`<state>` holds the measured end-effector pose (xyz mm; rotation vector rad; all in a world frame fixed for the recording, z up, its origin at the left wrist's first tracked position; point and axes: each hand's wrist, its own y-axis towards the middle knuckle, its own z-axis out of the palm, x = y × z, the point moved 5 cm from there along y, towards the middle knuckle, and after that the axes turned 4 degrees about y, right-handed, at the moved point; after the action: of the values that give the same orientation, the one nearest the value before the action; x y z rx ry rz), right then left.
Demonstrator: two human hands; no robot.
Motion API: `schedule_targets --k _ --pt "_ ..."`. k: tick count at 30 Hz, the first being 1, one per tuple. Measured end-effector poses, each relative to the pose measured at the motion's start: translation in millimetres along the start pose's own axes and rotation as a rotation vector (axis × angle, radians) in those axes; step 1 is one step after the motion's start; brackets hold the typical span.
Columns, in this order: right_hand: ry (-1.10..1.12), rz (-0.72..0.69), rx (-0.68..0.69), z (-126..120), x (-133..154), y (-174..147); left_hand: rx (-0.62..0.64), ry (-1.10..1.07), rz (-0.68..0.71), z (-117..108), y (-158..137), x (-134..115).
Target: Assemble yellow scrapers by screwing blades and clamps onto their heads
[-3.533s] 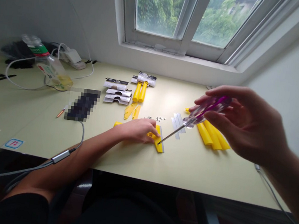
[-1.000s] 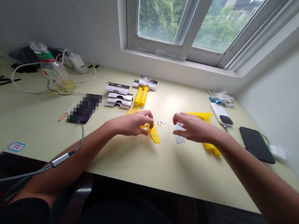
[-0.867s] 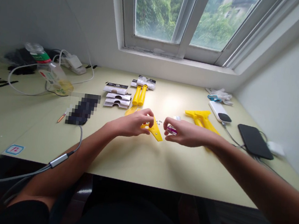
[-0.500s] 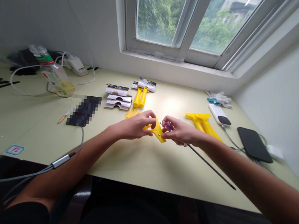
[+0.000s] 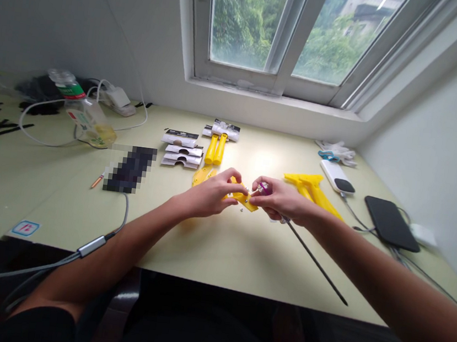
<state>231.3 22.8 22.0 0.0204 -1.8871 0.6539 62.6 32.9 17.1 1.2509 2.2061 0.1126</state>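
Note:
My left hand (image 5: 215, 194) is closed on a yellow plastic part (image 5: 251, 204), thumb and fingers at its near end. A small metal screw (image 5: 246, 201) shows on this part. In my right hand (image 5: 285, 201) is a screwdriver with a purple, partly clear handle (image 5: 265, 188). Its long dark shaft (image 5: 317, 259) points back toward the table's front edge, away from the yellow part. My right thumb and forefinger reach the part's edge beside the screw. Another tiny metal piece (image 5: 241, 210) lies just below the part. A rounded yellow piece (image 5: 202, 175) lies behind my left hand.
Two yellow handles (image 5: 215, 150) stand by stacked black-and-white packets (image 5: 182, 157). Right of my hands lie more yellow parts (image 5: 309, 189), a white power bank (image 5: 336, 176), gloves (image 5: 337, 152) and a black phone (image 5: 391, 223). At left are a bottle (image 5: 88, 123) and cable (image 5: 92, 247).
The yellow part has turned flatter, and my left fingers have stretched further over it. The screwdriver's shaft has swung down a little. A tiny metal piece now shows below the part.

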Motion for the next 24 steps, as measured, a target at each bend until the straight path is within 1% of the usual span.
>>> schedule_targets --k 2,3,5,6,7,8,9,11,13,14,15,17,20,24 --pt "-0.095 -0.012 -0.036 -2.1 -1.4 -1.0 -0.002 -0.011 0.009 0.9 0.2 -1.0" --pt "-0.172 -0.046 -0.082 -5.1 1.3 -3.4 0.007 -0.018 0.015 1.8 0.0 -1.6" --pt "-0.313 -0.173 -0.192 -12.8 14.7 -14.6 0.047 -0.037 0.036 4.6 -1.0 -3.5" --pt "-0.343 -0.257 -0.241 -17.0 24.9 -23.7 0.074 -0.048 0.047 6.3 -1.7 -4.8" --pt "-0.327 -0.34 -0.275 -21.0 36.1 -34.7 0.103 -0.059 0.057 8.4 -2.5 -6.3" --pt "-0.257 -0.413 -0.293 -25.2 47.4 -46.7 0.133 -0.068 0.063 10.6 -3.2 -8.0" --pt "-0.14 -0.494 -0.33 -30.7 59.0 -59.7 0.164 -0.073 0.066 13.2 -3.9 -9.7" --pt "0.157 -0.719 -0.403 -41.5 81.4 -86.1 0.227 -0.075 0.062 19.0 -4.7 -13.2" --pt "0.359 -0.921 -0.458 -47.2 95.8 -105.6 0.28 -0.07 0.058 25.1 -4.8 -16.1" --pt "0.427 -0.99 -0.475 -47.3 99.4 -110.6 0.295 -0.066 0.057 27.8 -4.5 -17.1" --pt "0.475 -1.031 -0.475 -45.6 101.0 -111.9 0.3 -0.058 0.06 30.0 -4.0 -17.9" --pt "0.547 -1.059 -0.455 -38.6 100.1 -106.2 0.29 -0.036 0.079 33.3 -2.9 -19.0" --pt "0.588 -1.05 -0.405 -24.9 96.3 -88.4 0.266 0.023 0.115 36.7 -2.6 -20.8" --pt "0.599 -1.037 -0.366 -14.3 91.2 -69.7 0.257 0.192 0.132 39.9 -4.6 -25.7"
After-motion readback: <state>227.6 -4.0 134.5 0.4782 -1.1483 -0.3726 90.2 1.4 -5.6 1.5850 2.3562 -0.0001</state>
